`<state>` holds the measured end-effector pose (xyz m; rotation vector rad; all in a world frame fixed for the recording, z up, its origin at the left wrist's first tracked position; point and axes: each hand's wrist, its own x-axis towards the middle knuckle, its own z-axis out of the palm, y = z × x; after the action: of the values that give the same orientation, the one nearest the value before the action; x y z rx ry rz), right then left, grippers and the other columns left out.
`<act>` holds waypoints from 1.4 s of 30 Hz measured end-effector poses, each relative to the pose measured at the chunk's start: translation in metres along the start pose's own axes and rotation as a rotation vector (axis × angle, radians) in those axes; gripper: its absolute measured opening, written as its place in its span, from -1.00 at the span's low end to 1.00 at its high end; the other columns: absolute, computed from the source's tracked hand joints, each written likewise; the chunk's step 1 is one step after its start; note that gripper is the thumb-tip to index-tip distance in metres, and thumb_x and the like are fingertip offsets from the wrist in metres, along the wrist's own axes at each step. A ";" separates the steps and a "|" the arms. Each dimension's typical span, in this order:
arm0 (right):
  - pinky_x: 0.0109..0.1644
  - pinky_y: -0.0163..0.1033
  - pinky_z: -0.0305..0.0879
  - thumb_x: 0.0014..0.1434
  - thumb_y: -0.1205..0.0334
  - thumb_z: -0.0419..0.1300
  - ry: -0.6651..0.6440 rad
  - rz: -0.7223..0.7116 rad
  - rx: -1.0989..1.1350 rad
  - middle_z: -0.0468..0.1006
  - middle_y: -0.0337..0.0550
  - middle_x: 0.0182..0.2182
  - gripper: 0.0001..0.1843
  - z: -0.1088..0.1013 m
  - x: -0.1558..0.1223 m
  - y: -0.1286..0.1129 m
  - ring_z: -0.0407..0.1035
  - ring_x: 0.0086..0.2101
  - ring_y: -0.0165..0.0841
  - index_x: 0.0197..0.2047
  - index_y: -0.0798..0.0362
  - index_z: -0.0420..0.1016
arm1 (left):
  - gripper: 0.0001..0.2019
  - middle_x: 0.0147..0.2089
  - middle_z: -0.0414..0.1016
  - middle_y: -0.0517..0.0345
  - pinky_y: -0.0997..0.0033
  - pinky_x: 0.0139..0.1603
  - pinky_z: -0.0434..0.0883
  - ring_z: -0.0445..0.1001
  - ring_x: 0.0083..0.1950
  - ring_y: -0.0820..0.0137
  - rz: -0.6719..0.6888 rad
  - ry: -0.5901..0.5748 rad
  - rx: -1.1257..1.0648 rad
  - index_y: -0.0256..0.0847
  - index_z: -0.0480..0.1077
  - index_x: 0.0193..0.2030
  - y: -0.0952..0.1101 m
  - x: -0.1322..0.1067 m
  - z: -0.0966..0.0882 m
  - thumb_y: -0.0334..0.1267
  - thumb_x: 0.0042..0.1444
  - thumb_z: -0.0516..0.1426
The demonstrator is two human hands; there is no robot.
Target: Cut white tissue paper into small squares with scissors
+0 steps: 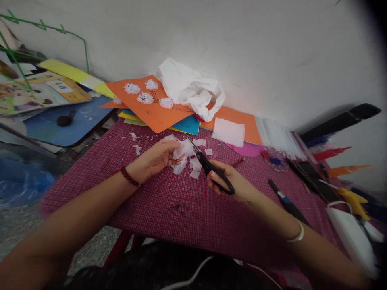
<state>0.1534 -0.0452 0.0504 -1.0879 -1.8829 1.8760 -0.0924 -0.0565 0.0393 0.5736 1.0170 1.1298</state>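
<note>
My right hand (229,179) is closed around the black handles of the scissors (208,166). Their narrow blades point up and to the left. Opposite them, my left hand (160,158) pinches a thin white piece of tissue paper (180,150) beside the blades; whether the blades touch it I cannot tell. Several small cut pieces of tissue paper (196,164) lie on the checked red cloth (157,209) below and around the hands. A few torn scraps (137,150) rest farther left. Behind them sits a square stack of white tissue (229,132).
An orange sheet (157,114) with white puffs lies over coloured papers at the back, beside a crumpled white bag (190,86). On the right are a dark-handled cutter (286,199), a yellow glue gun (352,201) and a white mask (350,233). A blue stool (81,121) stands left.
</note>
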 end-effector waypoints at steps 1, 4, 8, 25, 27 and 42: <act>-0.54 -0.30 0.14 0.15 -0.28 0.23 -0.009 -0.010 -0.010 0.40 -0.27 -0.46 -0.34 -0.002 -0.001 -0.001 0.24 -0.57 -0.50 0.06 0.10 0.31 | -0.88 -0.49 0.48 0.21 0.47 -0.45 0.45 0.47 -0.50 0.48 0.009 0.006 0.012 -0.23 0.38 -0.45 0.000 0.000 -0.001 -0.37 0.00 0.26; -0.42 -0.25 0.23 0.15 -0.32 0.20 -0.042 -0.059 -0.023 0.42 -0.20 -0.38 -0.39 -0.008 -0.005 -0.001 0.29 -0.45 -0.45 -0.07 0.08 0.34 | -0.84 -0.50 0.45 0.27 0.47 -0.44 0.44 0.41 -0.54 0.54 0.068 0.048 0.003 -0.23 0.36 -0.48 0.001 0.000 -0.004 -0.42 -0.08 0.29; -0.35 -0.23 0.23 0.18 -0.32 0.18 -0.096 -0.059 -0.023 0.43 -0.16 -0.32 -0.41 -0.017 -0.011 0.006 0.30 -0.39 -0.42 -0.07 0.06 0.32 | -0.86 -0.52 0.42 0.33 0.48 -0.43 0.44 0.39 -0.55 0.57 0.159 0.119 -0.048 -0.23 0.40 -0.45 0.008 -0.003 -0.003 -0.43 -0.08 0.30; -0.37 -0.27 0.30 0.16 -0.27 0.23 -0.179 -0.032 -0.091 0.39 -0.20 -0.37 -0.40 -0.003 0.002 -0.013 0.28 -0.43 -0.46 -0.04 0.10 0.36 | -0.84 -0.44 0.42 0.22 0.49 -0.44 0.42 0.40 -0.46 0.53 0.259 0.093 0.070 -0.26 0.43 -0.50 -0.006 0.003 0.000 -0.38 -0.09 0.34; -0.42 -0.28 0.27 0.14 -0.27 0.24 -0.147 -0.029 -0.085 0.38 -0.23 -0.40 -0.40 -0.002 0.003 -0.012 0.27 -0.46 -0.47 -0.06 0.11 0.38 | -0.84 -0.45 0.41 0.22 0.47 -0.42 0.44 0.39 -0.46 0.53 0.270 0.093 0.090 -0.24 0.42 -0.51 -0.007 0.003 -0.001 -0.37 -0.08 0.34; -0.33 -0.28 0.25 0.16 -0.34 0.18 -0.209 -0.020 0.238 0.45 -0.14 -0.31 -0.32 -0.022 -0.006 0.019 0.33 -0.38 -0.41 0.07 0.08 0.37 | -0.82 -0.24 0.55 0.10 0.47 -0.19 0.40 0.45 -0.26 0.46 0.447 0.205 0.223 -0.27 0.53 -0.27 0.005 0.001 -0.006 -0.45 -0.08 0.29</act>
<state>0.1781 -0.0350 0.0372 -0.8229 -1.7063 2.2078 -0.0998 -0.0549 0.0403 0.9083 1.2374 1.5002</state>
